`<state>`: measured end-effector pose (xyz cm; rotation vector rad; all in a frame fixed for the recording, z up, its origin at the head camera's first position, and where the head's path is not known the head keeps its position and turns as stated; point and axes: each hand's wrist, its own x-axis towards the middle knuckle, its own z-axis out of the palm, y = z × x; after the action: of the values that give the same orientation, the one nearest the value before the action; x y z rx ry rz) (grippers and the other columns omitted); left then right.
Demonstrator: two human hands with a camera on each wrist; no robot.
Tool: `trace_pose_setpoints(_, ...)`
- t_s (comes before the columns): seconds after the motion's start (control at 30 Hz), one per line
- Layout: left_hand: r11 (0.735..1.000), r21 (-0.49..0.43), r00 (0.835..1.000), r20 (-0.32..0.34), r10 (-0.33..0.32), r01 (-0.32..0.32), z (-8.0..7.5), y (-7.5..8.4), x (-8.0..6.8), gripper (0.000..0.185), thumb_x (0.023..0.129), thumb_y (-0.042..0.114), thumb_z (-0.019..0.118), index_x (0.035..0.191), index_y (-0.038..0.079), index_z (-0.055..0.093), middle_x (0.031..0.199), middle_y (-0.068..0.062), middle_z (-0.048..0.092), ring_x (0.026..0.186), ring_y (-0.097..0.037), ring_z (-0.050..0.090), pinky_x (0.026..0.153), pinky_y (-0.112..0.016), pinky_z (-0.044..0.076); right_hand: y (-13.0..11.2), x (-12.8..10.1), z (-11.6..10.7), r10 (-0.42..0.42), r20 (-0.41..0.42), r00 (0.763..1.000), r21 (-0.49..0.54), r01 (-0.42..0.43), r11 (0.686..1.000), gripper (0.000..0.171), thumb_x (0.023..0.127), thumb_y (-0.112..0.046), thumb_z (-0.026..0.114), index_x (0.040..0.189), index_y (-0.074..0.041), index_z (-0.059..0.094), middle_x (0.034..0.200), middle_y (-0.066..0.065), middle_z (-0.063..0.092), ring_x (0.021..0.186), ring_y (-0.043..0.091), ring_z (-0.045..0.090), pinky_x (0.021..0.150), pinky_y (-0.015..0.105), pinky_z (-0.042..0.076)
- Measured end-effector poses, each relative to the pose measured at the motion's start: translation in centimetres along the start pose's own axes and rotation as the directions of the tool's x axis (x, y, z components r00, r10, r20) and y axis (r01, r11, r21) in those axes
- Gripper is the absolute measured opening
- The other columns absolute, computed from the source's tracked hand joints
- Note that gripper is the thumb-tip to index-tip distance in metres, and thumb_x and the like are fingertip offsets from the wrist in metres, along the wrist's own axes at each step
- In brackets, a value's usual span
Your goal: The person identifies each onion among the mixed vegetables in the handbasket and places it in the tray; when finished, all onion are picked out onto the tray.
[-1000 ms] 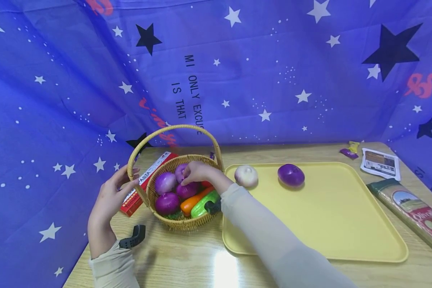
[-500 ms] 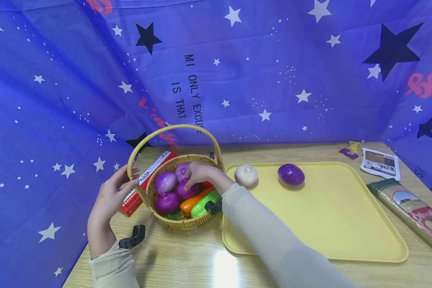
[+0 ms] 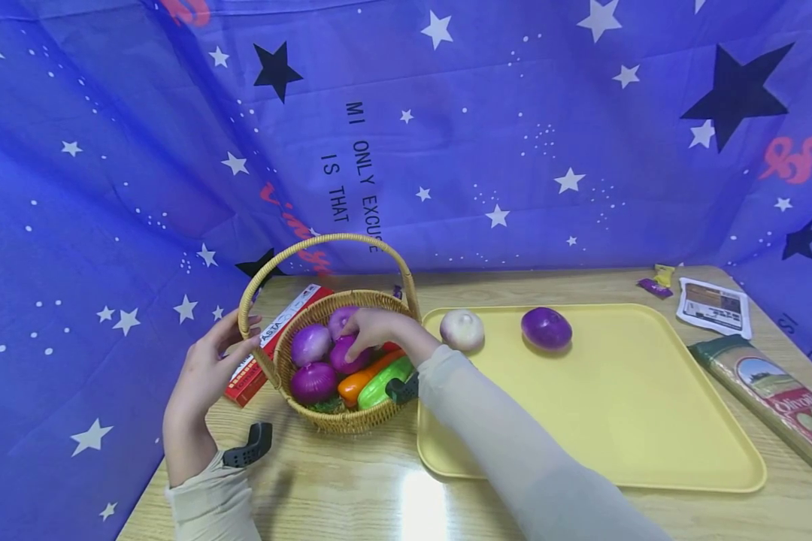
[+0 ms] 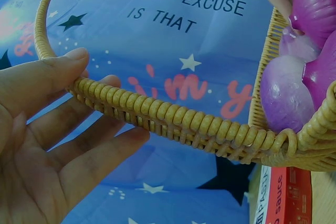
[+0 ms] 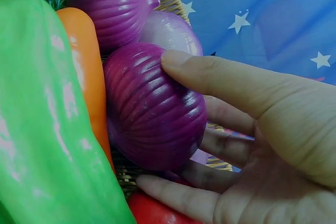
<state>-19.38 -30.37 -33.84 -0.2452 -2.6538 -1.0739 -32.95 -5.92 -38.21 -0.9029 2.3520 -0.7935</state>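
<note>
A woven basket stands on the table's left side with several purple onions, an orange carrot and a green vegetable in it. My left hand grips the basket handle near its left base, thumb over it and fingers under. My right hand reaches into the basket and holds the middle purple onion, thumb on top and fingers underneath. To its left lie two more onions. On the yellow tray rest a white onion and a purple onion.
A red box lies behind the basket on the left. A long pasta packet, a leaflet and small wrappers sit right of the tray. Blue star-printed cloth surrounds the table.
My right hand's fingers have settled lower and closed round the middle purple onion. The left hand and the basket have stayed where they were.
</note>
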Motion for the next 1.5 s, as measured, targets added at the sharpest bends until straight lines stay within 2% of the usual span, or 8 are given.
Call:
trace_pose_setpoints(0.07, 1.000, -0.002, 1.000, 0.002, -0.001, 0.001, 0.0, 0.0, 0.0, 0.045, 0.095, 0.024, 0.057, 0.138, 0.021, 0.046, 0.127, -0.005, 0.062, 0.107, 0.011, 0.053, 0.090, -0.006, 0.043, 0.0, 0.0, 0.0, 0.003, 0.008, 1.000, -0.016, -0.003, 1.000, 0.041, 0.076, -0.022, 0.079, 0.113, -0.008, 0.067, 0.098, 0.001, 0.062, 0.083, 0.012, 0.054, 0.070, 0.022, 0.051)
trace_pose_setpoints(0.17, 1.000, 0.002, 1.000, 0.006, -0.002, 0.002, 0.0, 0.0, 0.0, 0.045, 0.095, 0.024, 0.057, 0.139, 0.021, 0.046, 0.127, -0.005, 0.062, 0.108, 0.009, 0.054, 0.089, -0.006, 0.043, -0.1, 0.0, 0.1, -0.019, 0.014, 1.000, -0.057, 0.019, 0.998, 0.036, 0.076, -0.023, 0.079, 0.107, -0.009, 0.068, 0.090, -0.002, 0.059, 0.082, 0.011, 0.050, 0.072, 0.020, 0.046)
trace_pose_setpoints(0.37, 1.000, 0.000, 1.000, 0.009, 0.001, -0.001, 0.0, 0.1, 0.0, 0.045, 0.095, 0.026, 0.056, 0.139, 0.020, 0.046, 0.127, -0.006, 0.062, 0.111, 0.001, 0.056, 0.088, -0.002, 0.040, -0.2, -0.1, 0.1, -0.040, 0.019, 0.999, -0.081, 0.042, 0.996, 0.051, 0.077, -0.023, 0.078, 0.123, -0.008, 0.062, 0.121, 0.004, 0.064, 0.113, 0.017, 0.055, 0.101, 0.027, 0.044)
trace_pose_setpoints(0.63, 1.000, 0.001, 1.000, 0.011, 0.007, -0.007, 0.0, 0.2, 0.0, 0.047, 0.095, 0.027, 0.056, 0.140, 0.020, 0.044, 0.129, -0.007, 0.061, 0.105, 0.019, 0.047, 0.086, -0.001, 0.040, -0.3, -0.3, 0.0, -0.030, 0.024, 0.999, -0.090, 0.032, 0.995, 0.056, 0.078, -0.024, 0.077, 0.129, -0.008, 0.057, 0.130, 0.008, 0.060, 0.123, 0.022, 0.051, 0.107, 0.033, 0.040)
trace_pose_setpoints(0.87, 1.000, -0.002, 1.000, 0.011, 0.010, -0.010, 0.2, 0.1, 0.0, 0.047, 0.095, 0.022, 0.056, 0.140, 0.020, 0.044, 0.129, -0.007, 0.061, 0.117, -0.021, 0.057, 0.087, -0.003, 0.041, -0.1, -0.5, -0.4, -0.059, 0.052, 0.997, -0.085, 0.063, 0.994, 0.059, 0.080, -0.023, 0.075, 0.132, -0.006, 0.054, 0.133, 0.009, 0.057, 0.126, 0.022, 0.049, 0.109, 0.033, 0.039)
trace_pose_setpoints(0.97, 1.000, -0.010, 1.000, 0.017, 0.006, -0.006, 0.2, 0.1, 0.0, 0.048, 0.095, 0.022, 0.056, 0.141, 0.020, 0.043, 0.130, -0.007, 0.060, 0.118, -0.025, 0.056, 0.086, -0.002, 0.040, -0.1, -0.8, -0.9, -0.063, 0.047, 0.997, -0.103, 0.068, 0.992, 0.059, 0.081, -0.023, 0.074, 0.134, -0.007, 0.053, 0.134, 0.008, 0.056, 0.125, 0.021, 0.048, 0.108, 0.033, 0.039)
trace_pose_setpoints(1.2, 1.000, -0.010, 1.000, 0.014, -0.004, 0.004, 0.2, 0.2, 0.0, 0.049, 0.095, 0.023, 0.056, 0.142, 0.022, 0.042, 0.129, -0.006, 0.061, 0.117, -0.022, 0.057, 0.087, -0.003, 0.041, -0.2, -1.6, -2.2, -0.065, -0.010, 0.998, -0.116, 0.064, 0.991, 0.059, 0.079, -0.026, 0.075, 0.133, -0.015, 0.055, 0.124, 0.005, 0.060, 0.112, 0.019, 0.053, 0.096, 0.030, 0.046)
trace_pose_setpoints(1.5, 1.000, -0.001, 1.000, 0.014, -0.009, 0.009, 0.1, 0.2, -0.1, 0.048, 0.095, 0.024, 0.056, 0.141, 0.024, 0.043, 0.128, -0.005, 0.061, 0.115, -0.010, 0.057, 0.087, -0.002, 0.040, -0.5, -2.2, -3.0, -0.111, -0.068, 0.992, -0.109, 0.103, 0.989, 0.059, 0.078, -0.024, 0.076, 0.132, -0.012, 0.055, 0.130, 0.008, 0.059, 0.115, 0.021, 0.054, 0.097, 0.030, 0.047)
